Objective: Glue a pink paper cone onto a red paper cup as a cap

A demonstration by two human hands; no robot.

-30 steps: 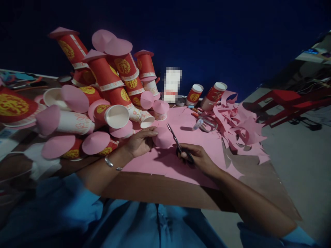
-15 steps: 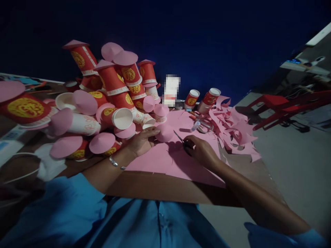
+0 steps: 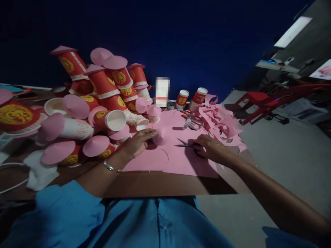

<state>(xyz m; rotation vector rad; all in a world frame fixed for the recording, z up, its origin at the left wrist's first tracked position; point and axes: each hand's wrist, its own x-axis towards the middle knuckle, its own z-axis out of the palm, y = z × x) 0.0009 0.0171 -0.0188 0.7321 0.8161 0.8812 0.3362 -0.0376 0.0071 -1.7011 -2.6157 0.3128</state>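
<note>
My left hand [image 3: 138, 142] pinches the left edge of a small pink paper cone [image 3: 160, 136] between thumb and fingers, just over the pink paper sheets [image 3: 178, 160]. To the right, my right hand [image 3: 208, 147] is closed round the handles of a pair of scissors [image 3: 184, 143]. Their blades are spread and point left, apart from the cone. A curved cut line shows in the sheet below the cone.
Paper cups with pink cone tops [image 3: 98, 82] are heaped on the left. Pink paper scraps [image 3: 224, 120], two red cups [image 3: 198, 99], a glue stick [image 3: 186, 124] and a tape roll [image 3: 198, 122] lie at the back right. A red stool [image 3: 254, 101] stands beyond the table.
My right hand has drawn the scissors back to the right, away from the cone, and the blades have spread. My left hand still pinches the cone. The view has shifted slightly right.
</note>
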